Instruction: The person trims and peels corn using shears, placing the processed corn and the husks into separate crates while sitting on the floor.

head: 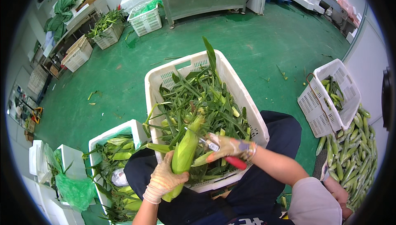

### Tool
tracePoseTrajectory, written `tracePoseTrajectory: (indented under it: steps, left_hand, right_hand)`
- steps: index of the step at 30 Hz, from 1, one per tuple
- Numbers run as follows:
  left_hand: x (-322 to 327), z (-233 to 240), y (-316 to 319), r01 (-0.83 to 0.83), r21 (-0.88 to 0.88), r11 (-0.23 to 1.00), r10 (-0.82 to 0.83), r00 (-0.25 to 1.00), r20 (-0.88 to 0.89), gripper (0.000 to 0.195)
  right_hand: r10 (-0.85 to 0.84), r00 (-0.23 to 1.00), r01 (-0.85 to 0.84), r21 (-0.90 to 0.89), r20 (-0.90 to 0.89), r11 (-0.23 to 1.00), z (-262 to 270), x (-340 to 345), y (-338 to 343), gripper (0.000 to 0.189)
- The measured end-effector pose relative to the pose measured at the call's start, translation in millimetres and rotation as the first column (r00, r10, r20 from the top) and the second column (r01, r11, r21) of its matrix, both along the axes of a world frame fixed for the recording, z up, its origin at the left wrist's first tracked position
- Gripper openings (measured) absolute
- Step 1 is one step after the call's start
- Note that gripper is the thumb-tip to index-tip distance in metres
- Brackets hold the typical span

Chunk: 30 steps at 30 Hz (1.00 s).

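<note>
My left hand, in a striped knit glove, grips the lower part of a green-husked ear of corn. The ear stands tilted, its silk end up and to the right. My right hand, in a stained work glove, holds a red-handled cutting tool. Its metal blade lies against the upper husk; the exact kind of tool is hard to tell. A pale husk piece shows beneath the right hand. Under both hands stands a white plastic crate, filled with cut corn leaves and husks.
A foam box of unhusked corn stands at my left, near a green plastic bag. To the right are a tilted white crate, a heap of plastic-wrapped corn and another person's limb. A steel cabinet stands ahead.
</note>
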<state>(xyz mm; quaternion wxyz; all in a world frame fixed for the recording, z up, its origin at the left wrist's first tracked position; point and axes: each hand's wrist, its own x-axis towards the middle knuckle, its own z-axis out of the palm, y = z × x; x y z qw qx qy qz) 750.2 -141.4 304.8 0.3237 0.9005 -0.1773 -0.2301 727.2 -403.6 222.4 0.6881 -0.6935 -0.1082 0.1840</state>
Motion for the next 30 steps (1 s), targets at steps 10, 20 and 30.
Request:
tracePoseTrajectory:
  steps: [10, 20, 30]
  left_hand:
    - [-18.8, -15.9, 35.3, -0.502, -0.768, 0.399, -0.352, 0.689, -0.633, 0.089]
    - [-114.3, -39.5, 86.4, -0.431, -0.728, 0.534, -0.436, 0.597, -0.673, 0.091]
    - [-440.2, -73.3, 314.0, -0.764, 0.620, 0.176, 0.940, 0.318, 0.124, 0.047]
  right_hand:
    - [0.102, 0.971, -0.064, 0.175, -0.218, 0.983, 57.8, -59.4, 12.5, 0.048]
    - [0.072, 0.977, -0.028, 0.212, -0.203, 0.977, 98.4, -58.4, 73.4, 0.046]
    - [-0.223, 0.883, 0.280, 0.084, -0.413, 0.956, 19.3, -80.0, 59.0, 0.029]
